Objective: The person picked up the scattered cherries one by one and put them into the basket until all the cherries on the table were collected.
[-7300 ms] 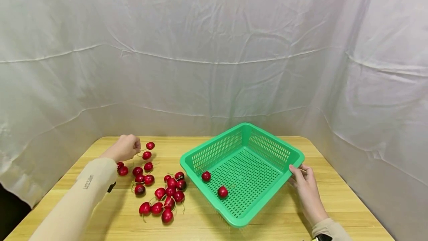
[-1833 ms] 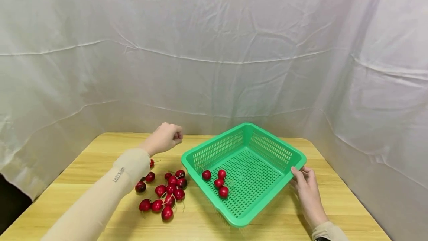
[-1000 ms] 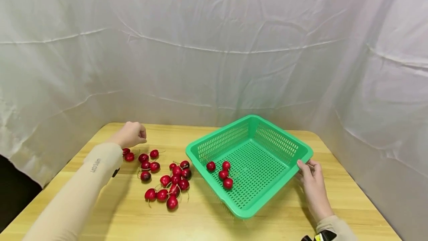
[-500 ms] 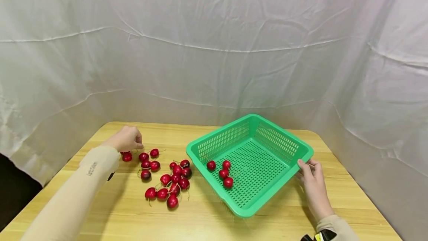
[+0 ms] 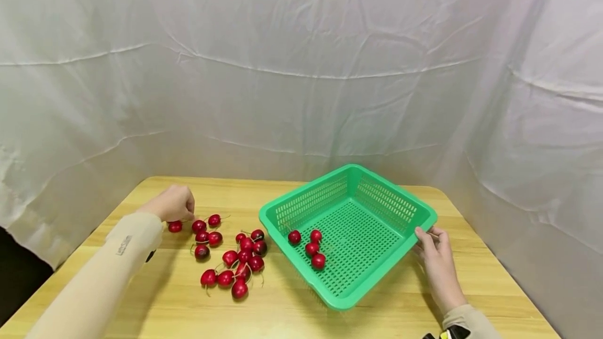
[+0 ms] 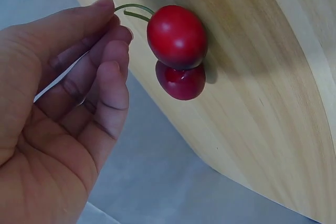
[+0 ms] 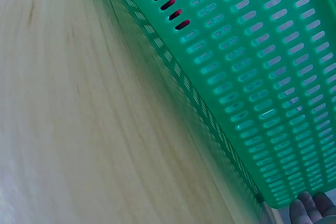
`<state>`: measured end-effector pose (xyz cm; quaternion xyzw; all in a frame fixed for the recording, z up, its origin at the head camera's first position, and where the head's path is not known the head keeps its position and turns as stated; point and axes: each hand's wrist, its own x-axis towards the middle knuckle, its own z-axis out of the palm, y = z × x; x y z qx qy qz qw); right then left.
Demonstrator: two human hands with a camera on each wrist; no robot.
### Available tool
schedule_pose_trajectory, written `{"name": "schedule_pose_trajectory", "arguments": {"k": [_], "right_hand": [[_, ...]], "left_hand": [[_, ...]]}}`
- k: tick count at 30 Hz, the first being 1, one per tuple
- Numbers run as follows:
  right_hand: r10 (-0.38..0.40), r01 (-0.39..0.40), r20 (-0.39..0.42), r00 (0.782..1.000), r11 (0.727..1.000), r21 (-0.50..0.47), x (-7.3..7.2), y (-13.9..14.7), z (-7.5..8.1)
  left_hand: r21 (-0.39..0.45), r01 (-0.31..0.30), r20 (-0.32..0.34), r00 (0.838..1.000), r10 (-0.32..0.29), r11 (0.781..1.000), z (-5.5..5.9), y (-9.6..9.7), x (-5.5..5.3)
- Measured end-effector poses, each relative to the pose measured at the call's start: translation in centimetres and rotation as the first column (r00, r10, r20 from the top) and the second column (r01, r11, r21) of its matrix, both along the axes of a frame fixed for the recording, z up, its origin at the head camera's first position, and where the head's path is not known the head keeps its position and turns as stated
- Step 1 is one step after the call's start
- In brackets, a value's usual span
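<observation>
My left hand is at the far left of the wooden table. In the left wrist view, its thumb and forefinger pinch the tip of a green stem on a red cherry. A second cherry lies right against that one, partly hidden by it. My right hand grips the right rim of a green plastic basket, thumb on top; in the right wrist view its fingertips show under the edge. The basket is tilted, and several cherries lie inside toward its left side.
Between my left hand and the basket, several loose cherries lie in a cluster, with a smaller group farther left. A pale cloth curtain surrounds the table at the back and sides.
Two more cherries are in the basket than in the oldest frame. My left hand has gone from beside the basket back left and lowered to the cherries. My right hand keeps its grip.
</observation>
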<state>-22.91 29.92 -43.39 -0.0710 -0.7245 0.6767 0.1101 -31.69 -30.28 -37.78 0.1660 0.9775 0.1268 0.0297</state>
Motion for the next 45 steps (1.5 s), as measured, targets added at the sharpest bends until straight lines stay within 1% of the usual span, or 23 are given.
{"name": "schedule_pose_trajectory", "arguments": {"k": [7,14,20,24,30,35,40,43,45], "right_hand": [[-0.008,0.007,0.023,1.0,1.0,0.024,0.2,-0.2,-0.1],[0.0,0.0,0.008,1.0,1.0,0.029,0.2,-0.2,-0.1],[-0.005,0.005,-0.003,1.0,1.0,0.017,0.2,-0.2,-0.1],[-0.008,0.008,-0.006,1.0,1.0,0.021,0.1,-0.2,-0.1],[-0.012,0.012,0.008,1.0,0.999,0.041,0.2,-0.1,-0.1],[-0.015,0.014,0.01,1.0,0.999,0.043,0.2,0.0,-0.1],[-0.012,0.012,0.01,1.0,0.999,0.048,0.2,0.0,-0.2],[-0.01,0.01,0.01,1.0,0.999,0.05,0.2,0.1,-0.2],[-0.005,0.004,0.014,1.0,0.999,0.051,0.1,0.1,-0.3]], "left_hand": [[0.003,-0.012,-0.001,1.0,0.012,1.0,-0.1,-0.1,0.3],[0.0,-0.012,-0.01,1.0,0.012,1.0,0.1,-0.1,0.4],[-0.015,-0.003,-0.027,1.0,0.003,1.0,0.4,0.0,0.3],[-0.008,-0.004,-0.029,1.0,0.004,1.0,0.7,0.2,0.2],[-0.015,0.017,-0.048,0.999,-0.018,1.0,1.5,0.7,0.0],[-0.012,0.032,-0.067,0.997,-0.033,0.999,2.4,1.3,0.0],[-0.023,0.049,-0.078,0.996,-0.05,0.999,3.2,2.3,-0.1],[-0.031,0.052,-0.078,0.995,-0.055,0.998,3.8,3.0,-0.1],[-0.037,0.064,-0.097,0.993,-0.067,0.997,4.3,3.5,0.0]]}}
